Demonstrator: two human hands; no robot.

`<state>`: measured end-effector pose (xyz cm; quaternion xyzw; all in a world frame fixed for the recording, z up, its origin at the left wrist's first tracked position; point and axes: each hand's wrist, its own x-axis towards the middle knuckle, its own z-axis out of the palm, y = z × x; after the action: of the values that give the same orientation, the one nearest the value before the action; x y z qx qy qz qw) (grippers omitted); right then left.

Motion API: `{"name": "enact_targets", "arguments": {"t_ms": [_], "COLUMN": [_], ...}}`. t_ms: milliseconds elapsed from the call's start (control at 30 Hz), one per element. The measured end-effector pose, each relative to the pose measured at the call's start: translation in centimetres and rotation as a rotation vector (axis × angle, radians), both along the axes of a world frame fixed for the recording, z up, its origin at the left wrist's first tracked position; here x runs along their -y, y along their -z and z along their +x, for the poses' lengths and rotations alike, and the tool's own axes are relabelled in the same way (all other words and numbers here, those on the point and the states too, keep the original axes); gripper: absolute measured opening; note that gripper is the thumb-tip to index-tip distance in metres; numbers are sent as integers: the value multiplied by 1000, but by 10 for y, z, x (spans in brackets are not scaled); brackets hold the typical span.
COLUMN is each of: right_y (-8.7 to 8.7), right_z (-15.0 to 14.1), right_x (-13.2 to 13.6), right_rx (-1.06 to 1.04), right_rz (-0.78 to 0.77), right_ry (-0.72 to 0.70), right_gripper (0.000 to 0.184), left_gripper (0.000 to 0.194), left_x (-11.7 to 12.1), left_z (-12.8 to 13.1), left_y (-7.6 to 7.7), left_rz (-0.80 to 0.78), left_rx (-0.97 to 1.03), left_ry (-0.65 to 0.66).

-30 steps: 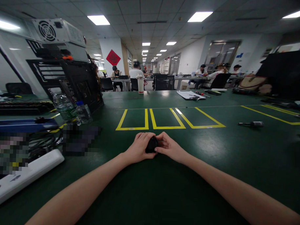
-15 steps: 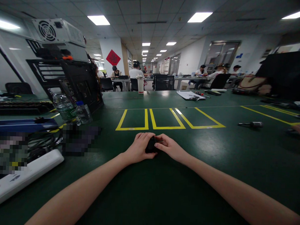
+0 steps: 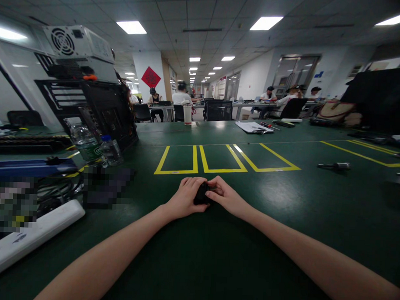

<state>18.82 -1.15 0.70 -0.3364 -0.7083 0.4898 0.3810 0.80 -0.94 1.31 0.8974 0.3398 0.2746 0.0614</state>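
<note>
Black object (image 3: 201, 194) is sitting in the grip of my left hand (image 3: 186, 197), while my right hand (image 3: 226, 196) is pinching its edge.

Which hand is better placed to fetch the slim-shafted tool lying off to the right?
Right, most likely. The right hand is nearer the slim-shafted tool, while the left hand is farther off and wraps around the small black object.
</note>
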Motion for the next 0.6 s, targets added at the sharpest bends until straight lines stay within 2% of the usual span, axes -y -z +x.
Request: {"name": "enact_targets", "arguments": {"t_ms": [133,300,400,600], "right_y": [1,-3,-4,-4], "right_z": [1,1,1,0], "right_x": [-1,2,6,6], "right_rx": [39,36,0,9], "right_rz": [-36,-30,-21,2], "right_ry": [38,-26,-57,-32], "right_gripper": [28,23,27,17], "left_gripper": [61,59,58,59], "left_x": [0,0,0,0], "left_z": [0,-1,-1,-1], "left_y": [1,1,0,0], "left_rz": [5,-1,-1,5], "left_rx": [0,-5,-11,-4], "left_ry": [3,5,7,10]}}
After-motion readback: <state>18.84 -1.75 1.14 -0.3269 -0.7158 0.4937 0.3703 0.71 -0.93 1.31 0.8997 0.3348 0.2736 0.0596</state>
